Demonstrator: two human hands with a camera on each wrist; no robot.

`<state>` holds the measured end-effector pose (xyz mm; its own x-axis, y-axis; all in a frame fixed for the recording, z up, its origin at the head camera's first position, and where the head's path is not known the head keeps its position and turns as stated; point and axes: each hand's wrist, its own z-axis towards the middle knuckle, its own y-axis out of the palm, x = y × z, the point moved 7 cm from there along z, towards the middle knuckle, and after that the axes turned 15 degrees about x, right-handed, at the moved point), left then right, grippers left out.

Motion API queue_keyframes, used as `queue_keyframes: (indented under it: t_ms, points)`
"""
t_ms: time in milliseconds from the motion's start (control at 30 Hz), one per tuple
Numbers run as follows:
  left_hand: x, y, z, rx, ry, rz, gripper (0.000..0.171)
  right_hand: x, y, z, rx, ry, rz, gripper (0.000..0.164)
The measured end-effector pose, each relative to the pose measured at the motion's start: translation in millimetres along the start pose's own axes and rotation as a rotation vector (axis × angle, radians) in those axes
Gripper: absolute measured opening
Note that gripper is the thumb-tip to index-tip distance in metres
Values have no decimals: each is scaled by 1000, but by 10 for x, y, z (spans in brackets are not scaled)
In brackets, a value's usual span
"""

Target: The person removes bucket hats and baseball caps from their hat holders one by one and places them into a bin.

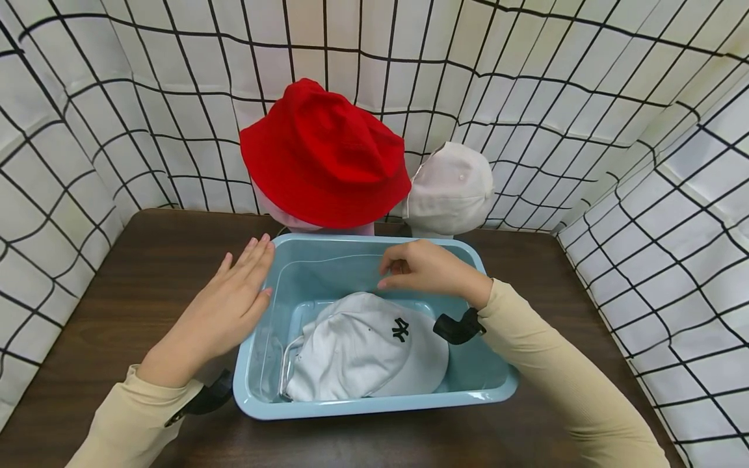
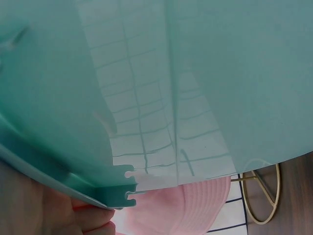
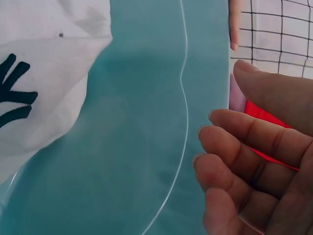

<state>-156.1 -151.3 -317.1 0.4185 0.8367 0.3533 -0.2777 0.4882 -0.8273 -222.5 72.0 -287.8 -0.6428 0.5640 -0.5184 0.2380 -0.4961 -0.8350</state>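
Note:
A white baseball cap (image 1: 351, 348) with a dark embroidered logo lies inside a light blue plastic basin (image 1: 374, 407), its brim toward the right. My left hand (image 1: 225, 309) is held out with straight fingers over the basin's left rim, nothing in its grasp. In the left wrist view its fingers (image 2: 93, 218) show beside the rim. Over the back right of the basin hovers my right hand (image 1: 433, 268), fingers loosely bent and empty. The right wrist view shows a gap between that thumb and the fingers (image 3: 230, 142), with the cap apart from them.
Behind the basin, a red bucket hat (image 1: 328, 156) and another white cap (image 1: 450, 188) stand against the black wire grid (image 1: 404, 62). A pink ribbed hat (image 2: 181, 208) and a gold wire stand (image 2: 261, 196) appear below the basin wall. The brown table (image 1: 88, 312) carries the basin.

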Motion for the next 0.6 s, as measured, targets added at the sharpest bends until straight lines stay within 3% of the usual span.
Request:
queue_keyframes:
  t_ms: [600]
  points:
    - [-4, 1, 4, 21, 14, -3, 65, 257, -331, -55, 146, 69, 12, 12]
